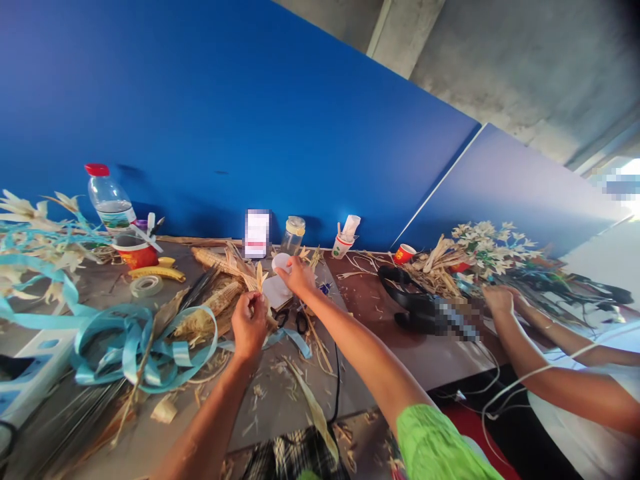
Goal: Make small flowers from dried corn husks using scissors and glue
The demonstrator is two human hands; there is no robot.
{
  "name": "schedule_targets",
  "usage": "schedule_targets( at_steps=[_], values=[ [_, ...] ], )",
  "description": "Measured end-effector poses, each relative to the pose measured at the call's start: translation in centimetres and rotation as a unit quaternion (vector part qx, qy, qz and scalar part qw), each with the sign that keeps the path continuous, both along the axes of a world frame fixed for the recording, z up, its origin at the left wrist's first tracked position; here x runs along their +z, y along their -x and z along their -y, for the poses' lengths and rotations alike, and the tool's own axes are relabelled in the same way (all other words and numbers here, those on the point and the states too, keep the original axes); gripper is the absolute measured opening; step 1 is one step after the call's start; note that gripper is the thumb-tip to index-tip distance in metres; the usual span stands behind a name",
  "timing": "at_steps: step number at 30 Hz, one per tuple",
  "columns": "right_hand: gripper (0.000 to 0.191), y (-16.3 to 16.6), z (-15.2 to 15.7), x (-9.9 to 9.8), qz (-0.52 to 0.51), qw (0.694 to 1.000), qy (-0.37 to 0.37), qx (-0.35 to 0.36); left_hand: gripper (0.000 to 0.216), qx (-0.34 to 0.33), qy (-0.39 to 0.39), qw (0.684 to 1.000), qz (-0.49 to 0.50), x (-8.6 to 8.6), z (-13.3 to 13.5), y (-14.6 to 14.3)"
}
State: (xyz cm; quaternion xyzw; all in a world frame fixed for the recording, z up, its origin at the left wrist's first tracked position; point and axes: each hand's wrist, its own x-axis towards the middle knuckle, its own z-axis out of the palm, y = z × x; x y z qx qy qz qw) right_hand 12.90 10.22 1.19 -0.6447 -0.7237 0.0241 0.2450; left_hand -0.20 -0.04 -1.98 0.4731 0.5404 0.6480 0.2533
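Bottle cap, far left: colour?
Cap is red; head view shows it best.

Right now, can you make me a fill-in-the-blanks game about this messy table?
1. The water bottle has a ____ cap.
2. The loopy ribbon on the table is light ____.
3. The left hand pinches a dried husk, and the sleeve on the other arm is bright ____.
Missing words: red, blue, green.
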Motion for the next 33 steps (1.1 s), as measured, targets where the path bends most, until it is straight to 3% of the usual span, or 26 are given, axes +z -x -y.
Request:
schedule_targets(
  at_steps=[7, 11, 13, 15, 20, 27, 33],
  values=[
    [0.042, 3.4, -0.6, -1.6, 0.027, 0.996, 0.075, 0.029, 0.019, 0.016, -0.004, 0.999, -0.028, -0.5, -0.5, 0.5],
    [0.043, 1.1, -2.3, 0.2, -0.040, 0.998, 0.023, -0.048, 0.021, 0.008, 0.019, 1.000, 0.001, -0.4, -0.5, 0.3],
    [0.036, -0.9, -3.5, 1.2, -0.095, 0.989, 0.040, -0.107, 0.022, 0.001, 0.028, 0.999, 0.024, -0.3, -0.4, 0.2],
    [0.033, -2.8, -4.8, 1.9, -0.105, 0.986, 0.049, -0.123, 0.023, -0.003, 0.030, 0.999, 0.037, -0.1, -0.4, 0.2],
    [0.038, -4.3, -6.8, 1.5, -0.106, 0.987, 0.081, -0.087, 0.021, 0.004, 0.034, 0.999, 0.041, 0.2, -0.3, 0.2],
    [0.023, -1.5, -8.8, 0.0, -0.035, 0.988, 0.148, -0.025, 0.025, 0.007, 0.031, 0.999, 0.040, -0.3, -0.5, 0.3],
    [0.017, 0.3, -9.7, -1.0, 0.030, 0.979, 0.199, -0.037, 0.022, 0.009, 0.026, 0.999, 0.031, -0.1, -0.3, 0.2]
  ],
)
